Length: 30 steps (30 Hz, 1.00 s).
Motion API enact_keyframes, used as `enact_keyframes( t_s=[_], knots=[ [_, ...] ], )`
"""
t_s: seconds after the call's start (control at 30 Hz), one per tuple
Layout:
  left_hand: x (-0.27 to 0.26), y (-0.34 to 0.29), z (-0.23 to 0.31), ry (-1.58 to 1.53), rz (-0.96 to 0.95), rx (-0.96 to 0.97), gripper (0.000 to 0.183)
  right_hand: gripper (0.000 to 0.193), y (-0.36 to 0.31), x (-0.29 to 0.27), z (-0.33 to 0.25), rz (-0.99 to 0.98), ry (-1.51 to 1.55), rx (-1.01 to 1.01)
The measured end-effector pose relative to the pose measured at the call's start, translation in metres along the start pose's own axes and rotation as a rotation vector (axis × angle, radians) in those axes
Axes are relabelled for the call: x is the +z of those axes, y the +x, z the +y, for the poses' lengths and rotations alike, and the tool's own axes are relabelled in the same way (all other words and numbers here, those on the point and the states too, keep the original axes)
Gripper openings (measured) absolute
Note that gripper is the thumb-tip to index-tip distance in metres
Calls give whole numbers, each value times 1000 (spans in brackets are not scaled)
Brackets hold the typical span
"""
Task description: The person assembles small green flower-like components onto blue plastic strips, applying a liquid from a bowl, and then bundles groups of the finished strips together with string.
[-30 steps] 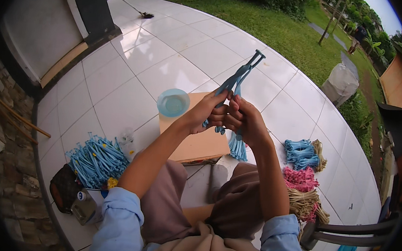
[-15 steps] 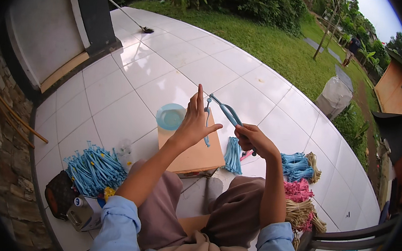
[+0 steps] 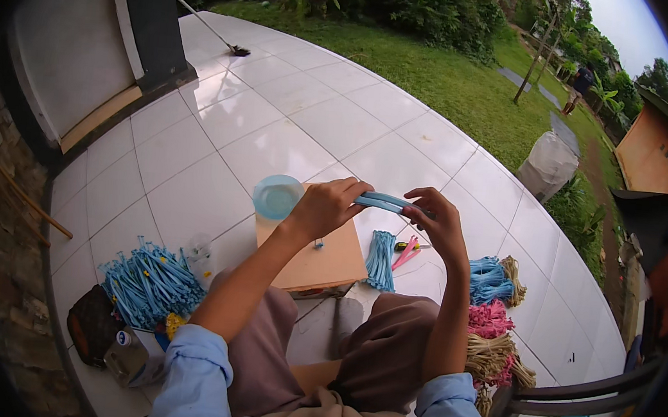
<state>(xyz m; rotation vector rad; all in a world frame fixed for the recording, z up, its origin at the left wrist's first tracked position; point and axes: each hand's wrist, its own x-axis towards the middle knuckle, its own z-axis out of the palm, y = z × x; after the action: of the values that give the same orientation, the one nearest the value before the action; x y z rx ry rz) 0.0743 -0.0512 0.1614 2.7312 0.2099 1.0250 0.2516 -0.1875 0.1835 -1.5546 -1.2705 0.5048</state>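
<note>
Held up in front of me above a tan board-topped box is a light blue doubled cord or strap. My left hand is closed around its left end, and my right hand pinches the other end between thumb and fingers. The two strands run side by side in a slight arch between the hands. A small blue end hangs below my left wrist, over the board. On the board's far left corner stands a translucent blue bowl.
A pile of blue cords lies left, beside a clear plastic cup, a jug and a brown bag. Right of the box are a blue bundle and pink strip. Blue, pink and beige bundles lie farther right.
My left hand, spread open before, has closed on the blue cord. The cord has swung from a steep slant to nearly level, and my right hand has risen slightly.
</note>
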Motion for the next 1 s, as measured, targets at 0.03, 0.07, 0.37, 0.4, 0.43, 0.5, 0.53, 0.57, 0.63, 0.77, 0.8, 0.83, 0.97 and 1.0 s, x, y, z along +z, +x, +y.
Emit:
enact_keyframes(
  t_s=[0.03, 0.07, 0.37, 0.4, 0.43, 0.5, 0.53, 0.57, 0.63, 0.77, 0.8, 0.83, 0.97, 1.0],
  knots=[
    [-4, 1, 2, -36, 32, -94, 19, 22, 2, -3, 4, 108, 76, -47],
    [-6, 1, 3, -73, 64, -188, 17, 22, 3, -6, 7, 185, 48, -74],
    [-10, -2, 15, -170, 188, -206, 10, 29, -4, 11, -15, 314, 560, -215],
    [-9, -3, 14, -180, 213, -204, 9, 29, -4, 15, -18, 316, 563, -216],
    [-9, -3, 13, -188, 239, -203, 9, 33, -4, 19, -23, 314, 690, -207],
    [-4, -1, 17, -254, 287, -244, 12, 43, 0, 33, -23, 272, 948, -151],
    [0, 3, 23, -322, 334, -287, 14, 40, 0, 42, -24, 244, 890, -50],
    [1, 5, 30, -387, 285, -316, 19, 40, 3, 55, -10, 184, 835, -62],
    [14, 10, 40, -471, 302, -282, 25, 41, 2, 79, -4, 139, 808, -46],
    [38, 3, 37, -445, 278, -386, 38, 41, 4, 100, -5, 225, 700, -21],
    [39, 3, 38, -264, 237, -429, 39, 41, 4, 101, -8, 270, 647, -18],
    [41, 4, 39, -422, 266, -491, 40, 39, 6, 99, -11, 312, 638, 12],
    [17, 0, 24, -946, 497, -640, 33, 33, 20, 82, -8, 429, 698, 47],
    [16, -3, 18, -1077, 580, -755, 29, 29, 24, 69, -5, 434, 645, 34]
  ],
)
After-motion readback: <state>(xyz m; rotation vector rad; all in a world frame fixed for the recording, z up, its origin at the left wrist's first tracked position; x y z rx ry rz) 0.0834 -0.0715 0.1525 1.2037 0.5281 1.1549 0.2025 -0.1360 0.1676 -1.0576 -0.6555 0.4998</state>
